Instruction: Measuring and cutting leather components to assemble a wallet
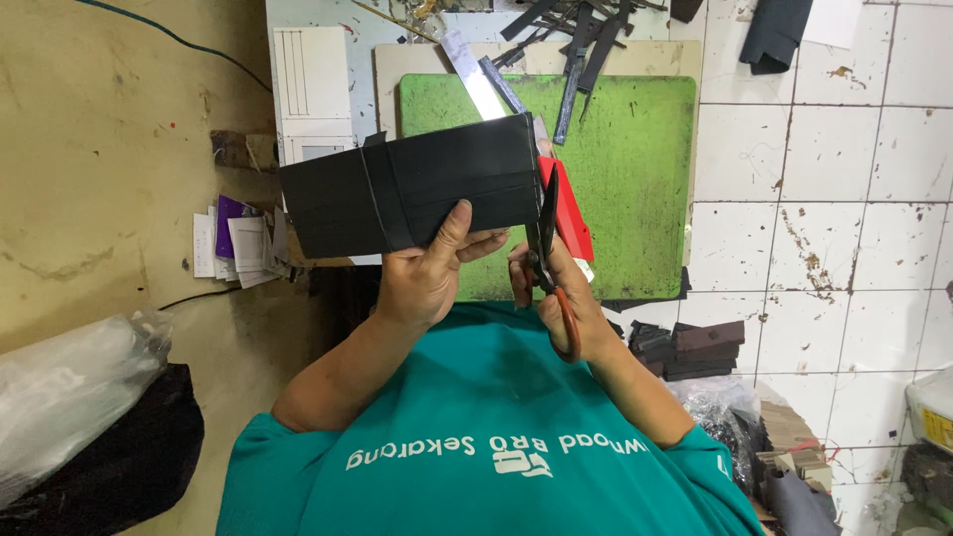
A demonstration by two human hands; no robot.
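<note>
My left hand (427,278) grips a wide black layered leather-like piece (407,194) from below, with the thumb pressed on its face. My right hand (581,303) holds scissors (547,226) with orange-brown handles. Their dark blades point up along the right edge of the black piece. A red flat piece (573,216) shows just behind the blades. Both hands are raised in front of my teal shirt, above a green cutting mat (635,169).
A metal ruler (471,71) and several black strips (581,40) lie at the mat's far end. A stack of dark cut pieces (695,347) sits on the white tiled surface (834,199) at right. Papers (233,243) and a plastic bag (69,387) lie at left.
</note>
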